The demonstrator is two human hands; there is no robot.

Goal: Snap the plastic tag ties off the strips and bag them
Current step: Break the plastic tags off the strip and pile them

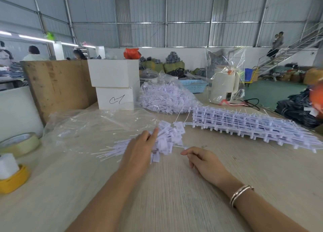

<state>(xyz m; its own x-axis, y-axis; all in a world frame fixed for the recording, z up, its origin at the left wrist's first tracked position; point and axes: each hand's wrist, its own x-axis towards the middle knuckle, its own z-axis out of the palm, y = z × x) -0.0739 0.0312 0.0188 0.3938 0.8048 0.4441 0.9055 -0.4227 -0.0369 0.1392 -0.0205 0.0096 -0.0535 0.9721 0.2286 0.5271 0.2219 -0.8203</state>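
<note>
The plastic tag ties point(162, 142), already off their strip, lie in a loose bundle at the middle of the frame on the pale desk point(174, 188). In the head view the bundle's long axis runs from lower left to upper right: the thin tails fan out toward the lower left, and the flat tag heads crowd the upper right end.

The left hand point(139, 149) lies on top of the bundle at its middle, fingers extended over the ties with the forefinger pointing up toward the heads; whether the thumb curls beneath them cannot be seen. The right hand point(201, 159) rests on the desk just right of the heads, fingers loosely curled, holding nothing I can make out.

The empty clear bag point(90, 125) lies flat up and left of the bundle, so the tails already point roughly toward it, and the left hand is the nearer one. The uncut strips point(248, 127) lie in a stack at the right of the frame, running from centre to right edge, nearer the right hand. A filled bag of ties point(166, 97) sits behind, upper centre.

I judge the coming move a gather and slide leftward into the bag.
</note>
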